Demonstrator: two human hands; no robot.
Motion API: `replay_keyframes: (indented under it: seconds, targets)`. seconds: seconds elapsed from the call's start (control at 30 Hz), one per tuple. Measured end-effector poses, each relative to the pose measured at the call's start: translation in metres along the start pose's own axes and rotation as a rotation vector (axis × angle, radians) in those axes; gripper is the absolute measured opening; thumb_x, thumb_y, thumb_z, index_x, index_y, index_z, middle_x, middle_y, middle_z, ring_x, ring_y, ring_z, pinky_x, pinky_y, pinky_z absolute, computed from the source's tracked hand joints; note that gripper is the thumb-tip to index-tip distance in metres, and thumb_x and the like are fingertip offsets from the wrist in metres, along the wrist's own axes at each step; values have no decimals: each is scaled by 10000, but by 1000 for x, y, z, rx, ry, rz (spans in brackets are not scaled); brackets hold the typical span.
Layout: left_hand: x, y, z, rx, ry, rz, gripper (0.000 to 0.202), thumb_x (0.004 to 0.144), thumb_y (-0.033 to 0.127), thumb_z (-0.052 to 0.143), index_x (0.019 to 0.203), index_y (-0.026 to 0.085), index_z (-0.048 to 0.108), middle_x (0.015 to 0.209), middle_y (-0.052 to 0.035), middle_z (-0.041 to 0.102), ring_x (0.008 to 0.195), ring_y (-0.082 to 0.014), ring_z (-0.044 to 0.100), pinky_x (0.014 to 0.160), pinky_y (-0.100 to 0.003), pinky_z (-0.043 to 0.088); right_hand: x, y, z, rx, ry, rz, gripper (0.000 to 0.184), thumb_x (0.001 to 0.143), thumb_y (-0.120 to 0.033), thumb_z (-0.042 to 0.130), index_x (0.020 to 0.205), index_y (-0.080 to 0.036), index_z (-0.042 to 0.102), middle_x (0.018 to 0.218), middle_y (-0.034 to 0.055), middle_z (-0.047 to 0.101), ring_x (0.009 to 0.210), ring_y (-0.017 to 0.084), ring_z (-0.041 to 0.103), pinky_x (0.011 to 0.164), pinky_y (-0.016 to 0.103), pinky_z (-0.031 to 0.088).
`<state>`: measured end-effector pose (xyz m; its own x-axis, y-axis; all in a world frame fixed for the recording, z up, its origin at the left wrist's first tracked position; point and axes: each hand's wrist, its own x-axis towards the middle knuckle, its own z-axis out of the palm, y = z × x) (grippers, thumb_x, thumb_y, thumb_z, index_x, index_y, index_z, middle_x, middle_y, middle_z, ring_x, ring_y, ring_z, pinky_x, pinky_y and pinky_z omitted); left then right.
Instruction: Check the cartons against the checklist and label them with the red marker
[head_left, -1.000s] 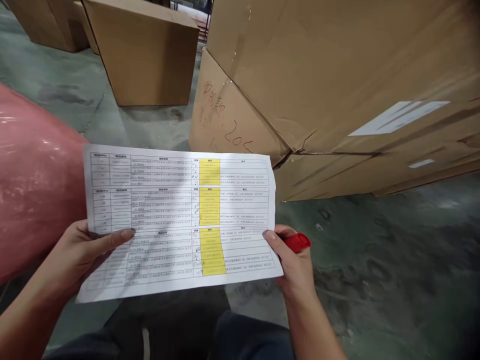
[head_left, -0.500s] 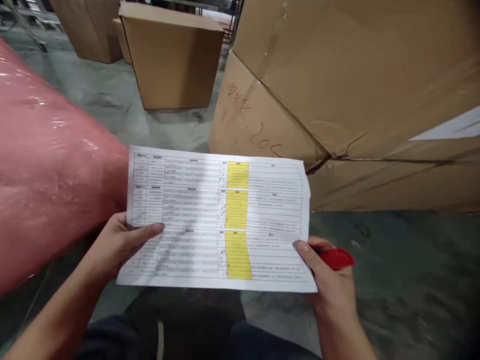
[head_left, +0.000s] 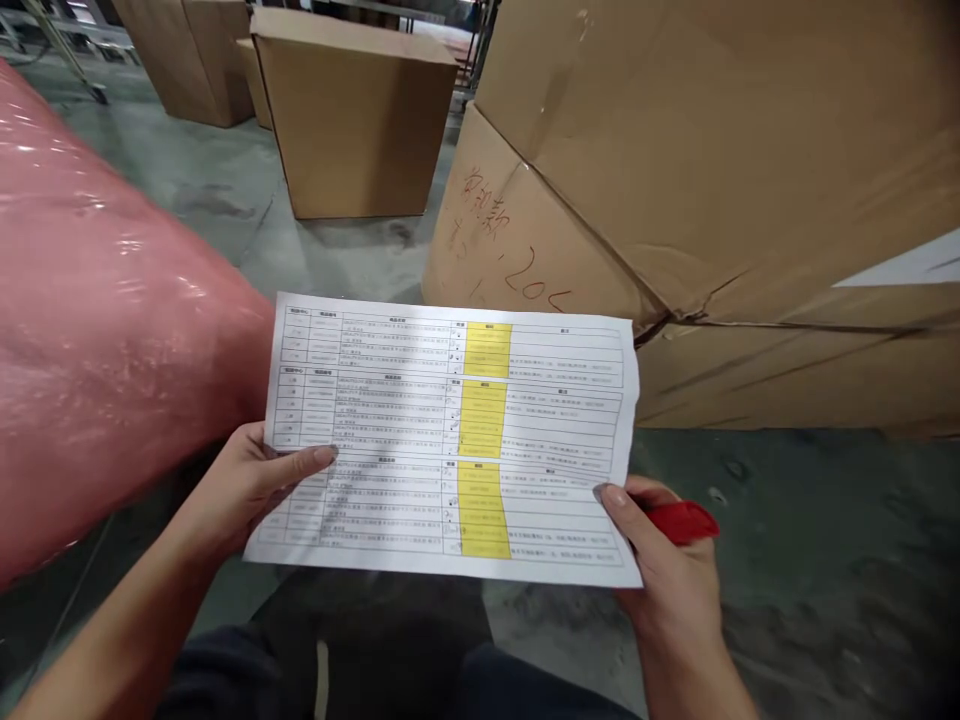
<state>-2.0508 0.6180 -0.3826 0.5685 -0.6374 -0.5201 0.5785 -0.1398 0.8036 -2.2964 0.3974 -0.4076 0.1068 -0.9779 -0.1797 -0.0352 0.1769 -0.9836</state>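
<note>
Two hands on one printed sheet (head_left: 547, 440) here, held out flat in the air in front of the person, above their dark trousers (head_left: 390, 660) and the concrete floor (head_left: 825, 560). Left hand (head_left: 251, 485) pinches the sheet's left edge with the thumb lying across the top; the fingers are underneath, so you can't see them. Right hand (head_left: 664, 565) does the same at the lower right corner, thumb on top, and it also has a red marker (head_left: 684, 522) tucked in behind the paper. Only the marker's red end pokes out, so I can't tell if it's capped or how it's gripped. The sheet has three tables with a yellow highlighted column (head_left: 484, 440) down the middle, but the print is way too small and soft to read. Just behind it sits a crushed cardboard carton (head_left: 525, 230) with red handwriting on it, something like "205", the rest not legible. A bigger carton (head_left: 712, 140) leans on top and runs off the right edge, with a white label mostly cut off. On the left a pink plastic-wrapped bundle (head_left: 97, 330) fills the frame edge; what's inside is hidden. Further back stands a smaller cardboard box (head_left: 360, 120), with more boxes cropped at the top.
</note>
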Motion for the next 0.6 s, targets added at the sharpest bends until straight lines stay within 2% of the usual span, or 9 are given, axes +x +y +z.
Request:
replay_keyframes:
  seconds: [0.1,0.27,0.47,0.6]
  targets:
    - [0,-1,0,6,12,-12,340,624,242,891,949,221,796,992,-86,781,872,-287,743,737,-333,625,0,0,0,10,-4,9,450,403,-419,926,666,-174,653,659,20,656,570,140,593,491,240,483]
    - [-3,0,1,9,-50,-66,408,589,251,905,979,218,790,979,-84,783,843,-284,744,710,-321,620,-1,0,0,9,-32,-30,429,443,-425,921,666,-171,657,658,18,651,573,130,584,497,229,470]
    - [-5,3,2,5,-78,-166,337,646,253,861,969,186,791,969,-106,783,804,-287,746,678,-319,615,0,0,-5,1,-25,-52,415,468,-427,908,676,-166,661,668,25,657,576,140,584,502,249,471]
    - [-5,3,3,19,-92,-178,386,579,212,887,952,177,798,963,-103,784,806,-290,746,709,-312,610,1,0,-7,-16,-42,-82,403,501,-439,893,692,-169,663,681,32,666,589,152,598,507,259,482]
